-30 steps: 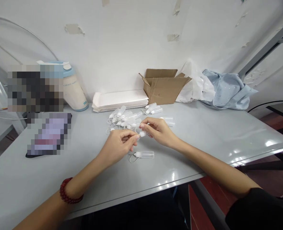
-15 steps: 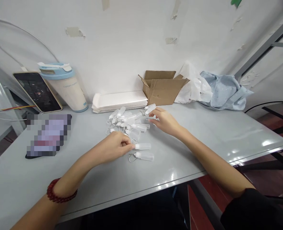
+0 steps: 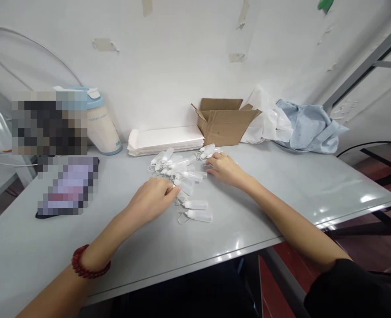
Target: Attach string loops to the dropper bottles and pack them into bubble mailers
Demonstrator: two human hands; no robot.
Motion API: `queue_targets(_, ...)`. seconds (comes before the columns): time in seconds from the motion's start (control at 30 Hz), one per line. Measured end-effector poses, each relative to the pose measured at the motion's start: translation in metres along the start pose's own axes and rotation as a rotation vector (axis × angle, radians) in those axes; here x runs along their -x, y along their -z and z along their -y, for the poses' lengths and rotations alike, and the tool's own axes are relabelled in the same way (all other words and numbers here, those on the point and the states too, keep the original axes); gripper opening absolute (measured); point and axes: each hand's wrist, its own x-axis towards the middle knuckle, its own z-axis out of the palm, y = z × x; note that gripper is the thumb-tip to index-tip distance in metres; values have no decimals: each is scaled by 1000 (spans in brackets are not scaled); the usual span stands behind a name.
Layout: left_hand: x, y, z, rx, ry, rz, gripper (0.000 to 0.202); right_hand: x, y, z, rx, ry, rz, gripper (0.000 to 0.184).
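Left hand (image 3: 154, 196) has moved up off the capped bottle (image 3: 196, 205) it touched a moment earlier; that bottle now lies free just below the grip, alongside a second bottle (image 3: 199, 216), judged set aside. Left thumb and fingers nearly closed at the cap end of a third bottle (image 3: 186, 187); firm hold: cannot tell. Right hand (image 3: 227, 170), right of that grip, curls low beside a bottle cluster (image 3: 208, 150); hold hidden. Tumbler (image 3: 104, 126), far left of both: "LUCKY" legible, following letters unclear, small blue label (image 3: 118, 144) unreadable
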Motion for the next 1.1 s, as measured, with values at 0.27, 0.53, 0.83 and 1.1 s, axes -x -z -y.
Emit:
queue_targets(0.27, 0, -3, 0, 35, 8, -53, 42, -2, 4, 3, -47, 37, -24, 23)
queue_targets(0.53, -1, -3, -1, 70, -7, -88, 42, -3, -2, -1, -150, 54, -172, 15)
queue_targets(0.83, 0, -4, -2, 95, -52, -125, 42, -2, 2, -2, -472, 57, -441, 7)
queue_targets(1.1, 1, -4, -4, 115, -52, -146, 43, 1, 10, 3, -982, 19, -540, 12)
